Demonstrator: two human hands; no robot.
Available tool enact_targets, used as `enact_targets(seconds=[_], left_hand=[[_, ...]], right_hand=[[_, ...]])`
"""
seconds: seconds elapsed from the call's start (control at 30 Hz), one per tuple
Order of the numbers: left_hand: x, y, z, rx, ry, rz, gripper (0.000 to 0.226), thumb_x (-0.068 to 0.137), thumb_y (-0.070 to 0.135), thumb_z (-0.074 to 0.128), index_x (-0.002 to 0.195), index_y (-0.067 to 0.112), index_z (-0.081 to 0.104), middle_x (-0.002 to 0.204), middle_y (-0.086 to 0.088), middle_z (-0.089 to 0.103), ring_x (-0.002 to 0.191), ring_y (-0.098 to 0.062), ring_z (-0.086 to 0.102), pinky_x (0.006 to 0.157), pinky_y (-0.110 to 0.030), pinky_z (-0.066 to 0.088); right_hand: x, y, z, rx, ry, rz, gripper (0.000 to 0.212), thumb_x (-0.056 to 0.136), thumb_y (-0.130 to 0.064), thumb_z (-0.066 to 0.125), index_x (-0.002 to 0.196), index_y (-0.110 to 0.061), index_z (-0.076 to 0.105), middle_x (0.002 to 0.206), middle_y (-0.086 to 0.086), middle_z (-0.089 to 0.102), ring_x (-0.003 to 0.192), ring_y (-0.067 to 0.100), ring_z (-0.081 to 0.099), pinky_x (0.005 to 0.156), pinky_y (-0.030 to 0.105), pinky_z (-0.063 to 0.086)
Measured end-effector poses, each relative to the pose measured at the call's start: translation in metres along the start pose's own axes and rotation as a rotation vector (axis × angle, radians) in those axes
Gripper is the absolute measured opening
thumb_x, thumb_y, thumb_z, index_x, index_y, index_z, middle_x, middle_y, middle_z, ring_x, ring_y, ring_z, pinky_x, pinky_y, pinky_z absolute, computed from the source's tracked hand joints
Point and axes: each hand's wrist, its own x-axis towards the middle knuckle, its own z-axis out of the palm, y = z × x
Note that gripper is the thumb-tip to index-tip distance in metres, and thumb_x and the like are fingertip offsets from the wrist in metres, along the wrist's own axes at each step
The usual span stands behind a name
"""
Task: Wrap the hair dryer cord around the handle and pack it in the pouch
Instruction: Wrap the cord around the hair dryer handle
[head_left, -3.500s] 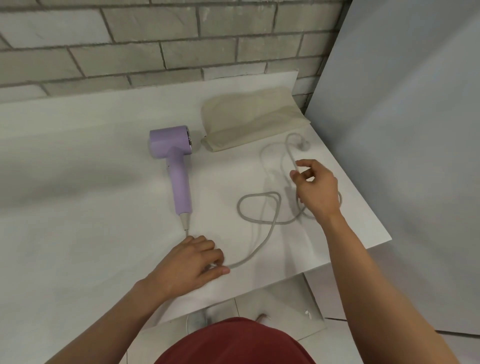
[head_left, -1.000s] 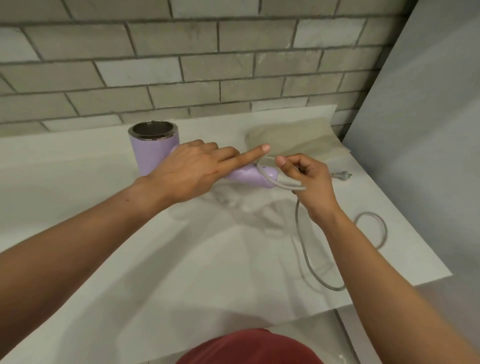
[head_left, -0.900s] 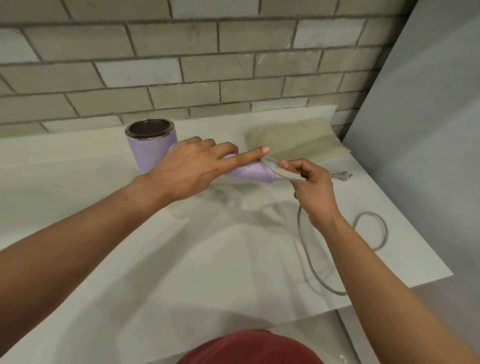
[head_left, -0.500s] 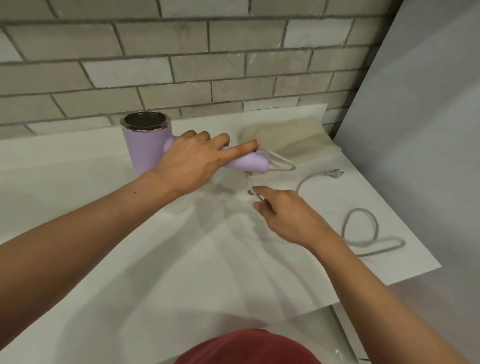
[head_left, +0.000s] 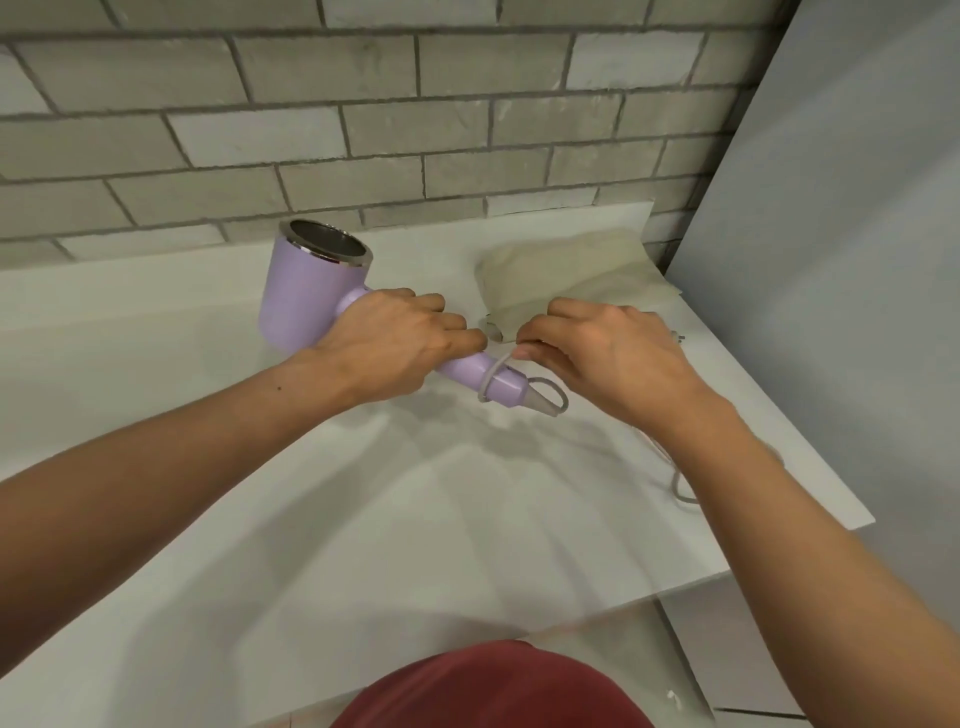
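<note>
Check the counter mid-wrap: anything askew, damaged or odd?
Nothing stands out. The left hand grips the hair dryer by its handle, the right hand pinches the cord looped around it, and the pouch lies behind.

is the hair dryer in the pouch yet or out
Out: the left hand grips the hair dryer by its handle; the pouch lies flat behind.

Pouch (head_left: 571, 280) behind-right of hair dryer (head_left: 311, 296), both over table (head_left: 363, 519).

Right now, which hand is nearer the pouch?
Right. The right hand pinches the cord just in front of the pouch; the left hand grips the dryer handle farther left.
</note>
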Motion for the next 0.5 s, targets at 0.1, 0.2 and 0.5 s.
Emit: enact_targets(seconds=[0.1,0.2,0.5], left_hand=[[-0.002,0.0,-0.005,0.026,-0.013,0.048,0.051,0.057,-0.007,0.064,0.095,0.027,0.069,0.066,0.007,0.055,0.06,-0.024,0.047,0.053,-0.029,0.021],[-0.005,0.005,-0.007,0.032,-0.01,0.076,0.05,0.058,-0.007,0.063,0.093,0.027,0.069,0.065,0.007,0.054,0.061,-0.024,0.051,0.054,-0.027,0.006],[-0.005,0.009,-0.011,-0.064,0.081,-0.033,0.042,0.068,0.006,0.063,0.107,0.022,0.068,0.073,0.005,0.062,0.067,-0.027,0.059,0.043,-0.03,0.036]], right_hand=[[0.004,0.012,0.0,0.042,0.086,-0.01,0.048,0.101,-0.062,0.036,0.111,-0.031,0.072,0.091,-0.006,0.062,0.077,0.03,0.066,0.056,0.033,0.042],[0.012,0.025,0.002,0.17,0.076,0.034,0.051,0.098,-0.064,0.034,0.109,-0.033,0.073,0.09,-0.011,0.062,0.079,0.02,0.062,0.061,0.037,0.05],[0.011,0.039,0.026,0.411,-0.017,0.149,0.036,0.101,-0.06,0.043,0.104,-0.034,0.069,0.091,-0.016,0.067,0.084,0.013,0.06,0.078,0.045,0.054]])
